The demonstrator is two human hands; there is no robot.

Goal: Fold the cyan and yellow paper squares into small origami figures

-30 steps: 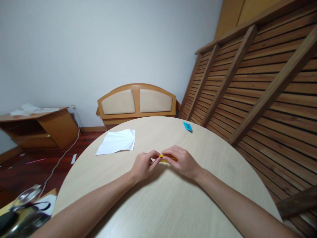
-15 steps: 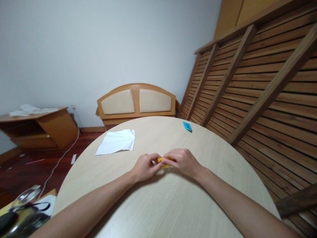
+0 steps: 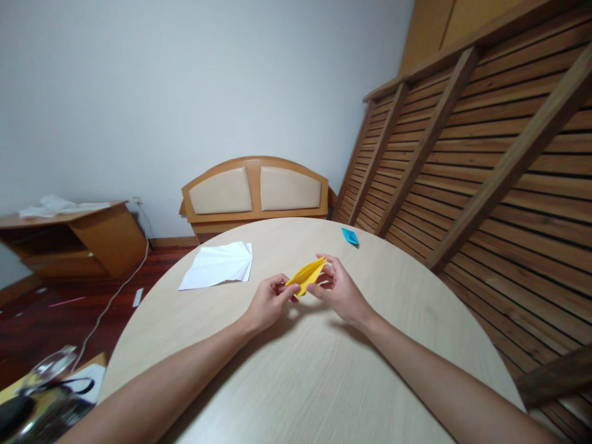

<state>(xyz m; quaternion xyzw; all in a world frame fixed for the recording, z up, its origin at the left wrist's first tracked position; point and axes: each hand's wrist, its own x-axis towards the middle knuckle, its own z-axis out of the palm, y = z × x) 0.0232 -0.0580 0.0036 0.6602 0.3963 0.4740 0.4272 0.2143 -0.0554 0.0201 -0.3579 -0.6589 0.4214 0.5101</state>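
A piece of folded yellow paper [image 3: 307, 275], long and pointed in shape, is held just above the middle of the round table [image 3: 296, 382]. My left hand [image 3: 272, 300] pinches its left end between thumb and fingers. Around its right side curls my right hand [image 3: 340, 290], with the thumb at the lower edge and the fingertips at the upper right tip. Part of the right hand's fingers is behind the paper. Farther back on the table lies a small folded blue paper [image 3: 350, 237]. To the left a creased white sheet [image 3: 217, 265] lies flat.
A wooden headboard [image 3: 254, 185] stands behind the table. On the right leans a large slatted wooden frame [image 3: 462, 154]. At the left are a low cabinet [image 3: 106, 240] with white papers, a cable [image 3: 113, 302] on the floor, and a glass item [image 3: 50, 364] near the table edge.
The yellow paper has been raised and turned, so its broad face now shows. My right hand has opened out from over it to its right side; my left hand keeps its end.
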